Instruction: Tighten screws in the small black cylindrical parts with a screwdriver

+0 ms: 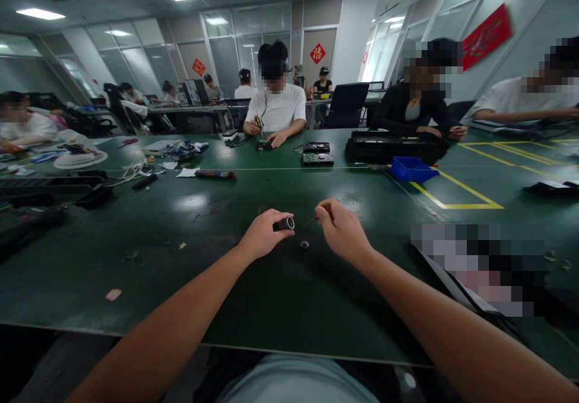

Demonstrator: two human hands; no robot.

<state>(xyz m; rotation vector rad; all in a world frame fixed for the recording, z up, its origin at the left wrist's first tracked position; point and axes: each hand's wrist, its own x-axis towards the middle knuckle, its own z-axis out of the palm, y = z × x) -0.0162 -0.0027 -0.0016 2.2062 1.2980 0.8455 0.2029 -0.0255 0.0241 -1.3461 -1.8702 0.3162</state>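
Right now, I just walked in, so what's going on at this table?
The person's left hand holds a short dark cylinder, its round end facing right. The right hand grips a thin screwdriver-like tool, its tip pointing toward that end but apart from it. A small metal part lies on the green table just below, between the hands.

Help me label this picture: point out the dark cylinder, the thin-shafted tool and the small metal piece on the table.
Dark cylinder [283, 224]: head view, on its dark side wall.
Thin-shafted tool [310, 221]: head view, on its shaft.
Small metal piece [304, 245]: head view, on its middle.
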